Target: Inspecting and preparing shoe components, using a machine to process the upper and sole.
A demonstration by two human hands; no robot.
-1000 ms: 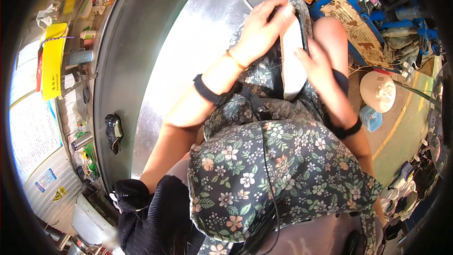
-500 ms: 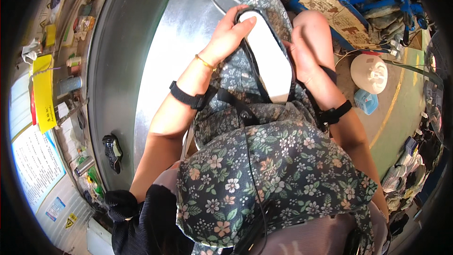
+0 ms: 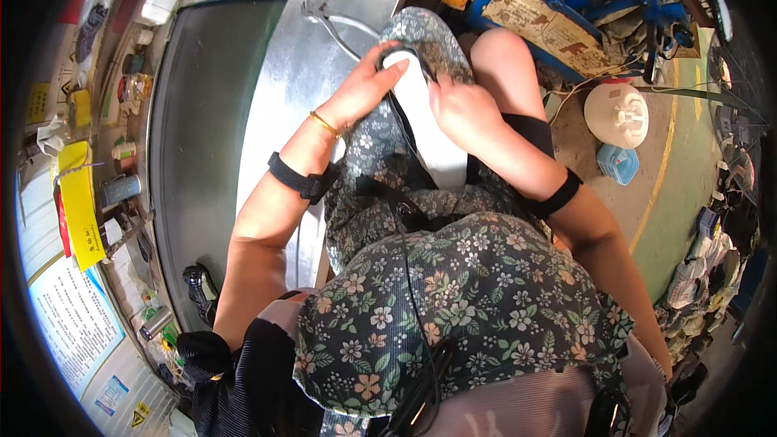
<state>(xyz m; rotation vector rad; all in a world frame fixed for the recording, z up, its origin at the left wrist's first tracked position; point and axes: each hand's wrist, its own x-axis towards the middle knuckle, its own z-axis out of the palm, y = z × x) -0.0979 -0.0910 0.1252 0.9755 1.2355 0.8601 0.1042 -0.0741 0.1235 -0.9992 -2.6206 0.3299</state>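
A white shoe last (image 3: 443, 160), shaped like a sole, lies along my lap with dark shoe-upper material round its edge. My left hand (image 3: 356, 91) grips its far end, thumb on the white face and fingers wrapped round the dark rim. On the right side, my right hand (image 3: 468, 116) is closed at the dark edge near the far end, its fingertips partly hidden. The floral apron (image 3: 477, 299) covers my lap beneath the last.
To the left, a dark conveyor belt (image 3: 218, 129) carries a black shoe (image 3: 200, 291). A metal ledge (image 3: 271, 105) runs beside my left arm. On the right are a whitish round jug (image 3: 615, 116), a blue plastic basket (image 3: 617, 163) and a worn blue-framed rack (image 3: 542, 28).
My right hand has moved from beside the last up to its far right edge, and its fingers have closed there. The left hand keeps its grip. The whole view has shifted slightly.
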